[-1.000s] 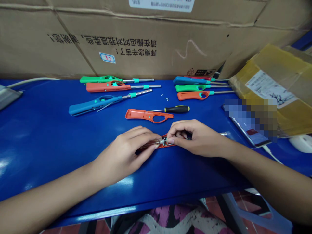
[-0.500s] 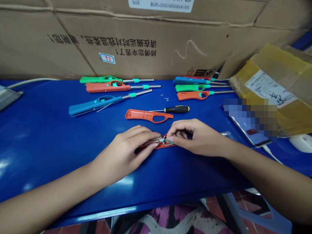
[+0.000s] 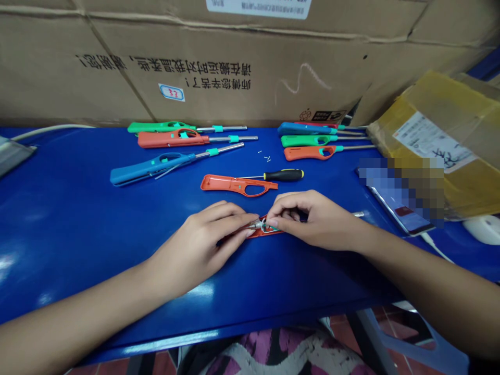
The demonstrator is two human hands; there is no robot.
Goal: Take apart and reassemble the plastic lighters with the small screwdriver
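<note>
Orange casing (image 3: 258, 234): under both hands, long axis running left to right, slightly raised toward the right
Left hand (image 3: 203, 239): at the casing's left part, thumb and fingers clamped on a clear piece (image 3: 253, 226)
Right hand (image 3: 312, 219): over the casing's right part, thumb and index fingertips together beside a white wire (image 3: 263, 224); whether they grip it, cannot tell
Nearer hand: neither, both meet the casing
Orange cover (image 3: 219, 183): just beyond the casing
Screwdriver (image 3: 284, 175): beyond the casing, behind that cover
Blue tabletop (image 3: 273, 281): stretches from casing to near edge
</note>
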